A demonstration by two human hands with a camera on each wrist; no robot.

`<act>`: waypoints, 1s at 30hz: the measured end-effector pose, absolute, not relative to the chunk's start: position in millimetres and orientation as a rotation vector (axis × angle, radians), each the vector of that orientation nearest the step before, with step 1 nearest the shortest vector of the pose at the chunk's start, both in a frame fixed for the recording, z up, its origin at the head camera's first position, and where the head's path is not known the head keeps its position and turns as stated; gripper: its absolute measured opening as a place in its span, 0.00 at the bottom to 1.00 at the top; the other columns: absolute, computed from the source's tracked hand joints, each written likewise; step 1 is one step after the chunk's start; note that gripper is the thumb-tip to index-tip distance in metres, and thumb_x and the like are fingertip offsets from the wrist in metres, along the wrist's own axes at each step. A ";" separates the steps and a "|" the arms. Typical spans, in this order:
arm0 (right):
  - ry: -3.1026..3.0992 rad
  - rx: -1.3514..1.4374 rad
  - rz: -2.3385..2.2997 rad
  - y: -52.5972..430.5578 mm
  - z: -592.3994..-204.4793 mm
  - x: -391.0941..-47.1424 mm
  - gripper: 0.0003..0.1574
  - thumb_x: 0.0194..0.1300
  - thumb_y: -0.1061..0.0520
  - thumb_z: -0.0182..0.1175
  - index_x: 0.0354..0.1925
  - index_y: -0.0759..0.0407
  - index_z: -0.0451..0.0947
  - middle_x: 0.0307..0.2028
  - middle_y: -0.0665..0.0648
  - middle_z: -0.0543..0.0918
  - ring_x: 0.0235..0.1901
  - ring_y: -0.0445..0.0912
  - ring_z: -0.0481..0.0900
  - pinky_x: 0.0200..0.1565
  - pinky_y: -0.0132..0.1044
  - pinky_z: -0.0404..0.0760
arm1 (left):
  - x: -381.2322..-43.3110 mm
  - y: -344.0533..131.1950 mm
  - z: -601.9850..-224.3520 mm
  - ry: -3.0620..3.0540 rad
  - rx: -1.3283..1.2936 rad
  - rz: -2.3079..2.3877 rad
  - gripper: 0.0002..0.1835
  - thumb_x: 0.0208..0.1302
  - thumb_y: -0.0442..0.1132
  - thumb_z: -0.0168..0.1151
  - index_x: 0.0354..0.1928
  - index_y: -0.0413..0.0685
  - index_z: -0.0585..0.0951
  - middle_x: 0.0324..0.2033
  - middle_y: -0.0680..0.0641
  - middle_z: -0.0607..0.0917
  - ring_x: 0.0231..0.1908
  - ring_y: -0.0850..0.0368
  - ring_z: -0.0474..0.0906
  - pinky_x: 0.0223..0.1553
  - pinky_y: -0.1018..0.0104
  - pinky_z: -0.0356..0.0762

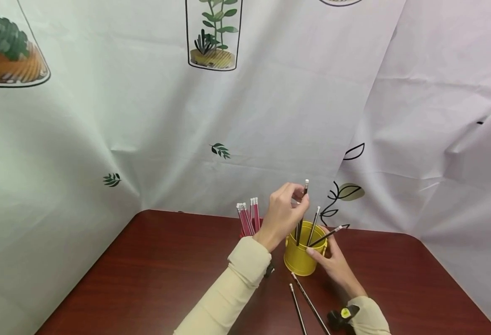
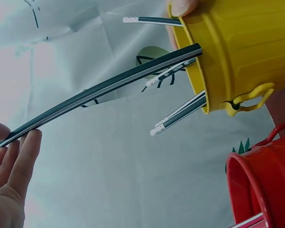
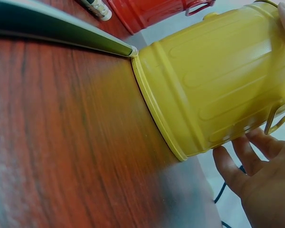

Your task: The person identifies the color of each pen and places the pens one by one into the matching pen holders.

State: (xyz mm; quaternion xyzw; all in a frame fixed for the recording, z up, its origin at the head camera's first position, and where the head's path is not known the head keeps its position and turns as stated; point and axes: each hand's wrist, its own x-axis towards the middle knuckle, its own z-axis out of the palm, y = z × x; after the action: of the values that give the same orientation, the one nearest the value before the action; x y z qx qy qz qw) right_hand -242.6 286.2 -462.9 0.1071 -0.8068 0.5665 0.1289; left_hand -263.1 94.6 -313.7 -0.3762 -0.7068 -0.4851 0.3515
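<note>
My left hand (image 1: pixel 285 211) pinches a black pencil (image 2: pixel 99 95) near its white eraser end. The pencil's lower end overlaps the rim of a small yellow bucket (image 1: pixel 299 260) in the left wrist view. Several other black pencils (image 1: pixel 313 225) lean inside that bucket, their erasers sticking out at different angles. Around the bucket's right side, my right hand (image 1: pixel 338 263) holds it, thumb near the rim and fingers (image 3: pixel 247 156) along the wall. Two loose black pencils (image 1: pixel 310 302) lie on the table in front of it.
Left of the yellow bucket stands a red bucket (image 2: pixel 249 175) of pink pencils (image 1: pixel 249 216), partly hidden behind the left forearm in the head view. The dark red-brown table (image 1: pixel 153 274) ends at a patterned white cloth (image 1: pixel 178 177) hanging behind.
</note>
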 end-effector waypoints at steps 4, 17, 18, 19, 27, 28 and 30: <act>-2.338 0.321 1.650 285.9 -463.1 -242.8 0.42 0.61 0.57 0.60 0.67 0.45 0.51 0.58 0.61 0.69 0.52 0.47 0.71 0.48 0.29 0.72 | -264.7 94.9 -310.7 -1.814 -0.974 -1.256 0.04 0.58 0.31 0.57 0.35 0.39 0.77 0.29 0.48 0.79 0.30 0.63 0.77 0.31 0.82 0.76; -2.366 0.309 1.650 284.9 -460.0 -241.5 0.44 0.62 0.55 0.59 0.69 0.50 0.47 0.59 0.61 0.67 0.56 0.55 0.68 0.49 0.29 0.71 | -267.2 99.7 -309.6 -1.833 -0.977 -1.226 0.05 0.59 0.32 0.58 0.36 0.39 0.78 0.31 0.48 0.80 0.31 0.64 0.77 0.32 0.87 0.72; -2.360 0.309 1.653 284.9 -459.8 -241.6 0.44 0.62 0.55 0.59 0.69 0.51 0.47 0.59 0.61 0.67 0.56 0.55 0.68 0.49 0.30 0.71 | -267.4 99.9 -309.6 -1.833 -0.979 -1.224 0.05 0.59 0.32 0.58 0.36 0.39 0.78 0.31 0.48 0.79 0.31 0.64 0.77 0.33 0.87 0.72; -2.356 0.311 1.653 285.1 -459.8 -241.6 0.44 0.62 0.56 0.59 0.69 0.51 0.47 0.59 0.61 0.67 0.56 0.55 0.68 0.49 0.30 0.72 | -267.8 100.1 -309.9 -1.833 -0.983 -1.225 0.05 0.59 0.32 0.58 0.36 0.39 0.78 0.31 0.48 0.79 0.31 0.63 0.77 0.33 0.86 0.73; -2.367 0.294 1.651 285.0 -461.0 -241.5 0.44 0.62 0.55 0.59 0.69 0.48 0.47 0.59 0.60 0.67 0.56 0.54 0.67 0.50 0.30 0.70 | -269.2 100.7 -326.4 -1.917 -0.987 -1.168 0.04 0.58 0.32 0.58 0.35 0.39 0.78 0.30 0.47 0.80 0.30 0.61 0.78 0.32 0.80 0.76; -2.367 0.293 1.652 285.0 -461.4 -241.6 0.44 0.62 0.56 0.59 0.69 0.48 0.47 0.59 0.60 0.67 0.56 0.54 0.67 0.50 0.29 0.70 | -269.1 100.5 -329.8 -1.934 -0.984 -1.151 0.04 0.58 0.32 0.58 0.35 0.39 0.78 0.29 0.48 0.80 0.29 0.62 0.77 0.32 0.82 0.75; -2.362 0.294 1.654 285.0 -462.0 -241.5 0.44 0.62 0.56 0.59 0.69 0.48 0.48 0.59 0.60 0.67 0.56 0.54 0.67 0.50 0.28 0.70 | -269.1 100.1 -337.4 -1.963 -0.975 -1.123 0.03 0.58 0.32 0.59 0.33 0.40 0.79 0.28 0.49 0.80 0.28 0.63 0.76 0.31 0.84 0.73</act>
State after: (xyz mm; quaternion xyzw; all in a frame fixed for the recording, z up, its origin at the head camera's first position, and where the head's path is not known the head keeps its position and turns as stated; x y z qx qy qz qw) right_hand -241.5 285.0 -462.0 0.1008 -0.8089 0.5665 0.1210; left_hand -269.1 100.1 -337.4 -0.3735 -0.7517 -0.4298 0.3328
